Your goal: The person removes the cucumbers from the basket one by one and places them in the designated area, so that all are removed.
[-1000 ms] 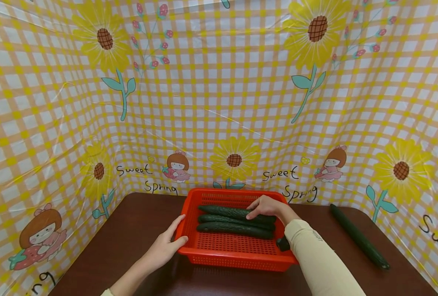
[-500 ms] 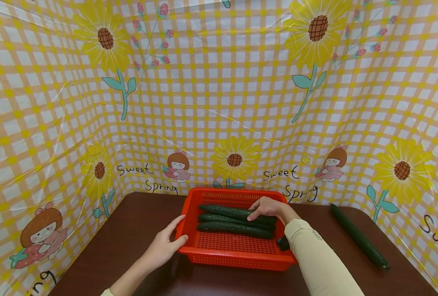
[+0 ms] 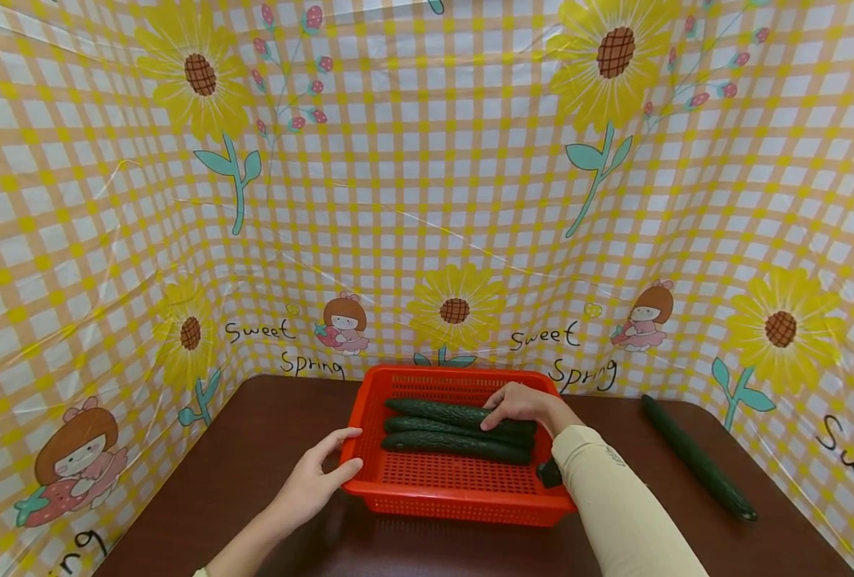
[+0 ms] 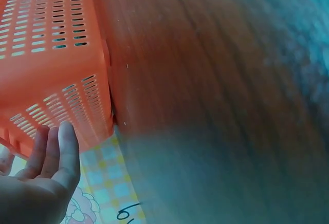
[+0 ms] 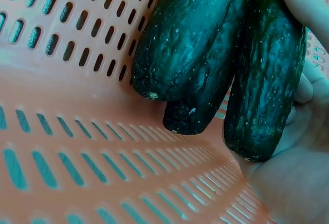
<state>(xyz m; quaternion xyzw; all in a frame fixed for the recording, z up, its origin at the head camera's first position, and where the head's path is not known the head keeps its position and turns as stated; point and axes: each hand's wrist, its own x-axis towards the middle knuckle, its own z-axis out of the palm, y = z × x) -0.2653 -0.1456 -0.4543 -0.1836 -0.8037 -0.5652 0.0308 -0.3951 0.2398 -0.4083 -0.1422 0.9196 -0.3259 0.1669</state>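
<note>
- Since the earlier frame, my left hand (image 3: 315, 481) has loosened and arched at the left end of the red basket (image 3: 463, 494); my right hand (image 3: 524, 403) keeps its place.
- Far cucumber (image 3: 434, 410): at the back of three in the basket, long axis left to right along the basket's length, and my right hand grips it toward its right end.
- Right is the nearer hand; from my left, that cucumber lies rightward and a little farther away.
- My left fingers are spread and relaxed, holding nothing; the left wrist view shows fingertips at the outer slotted wall, hidden from the head view, but I cannot tell if they press.
- Only the right wrist view shows the blunt ends: the middle cucumber (image 3: 434, 428) and near cucumber (image 3: 456, 446) touch side by side.
- Outside the basket, a loose cucumber (image 3: 697, 457) lies slantwise on the worktop (image 3: 268, 425).
</note>
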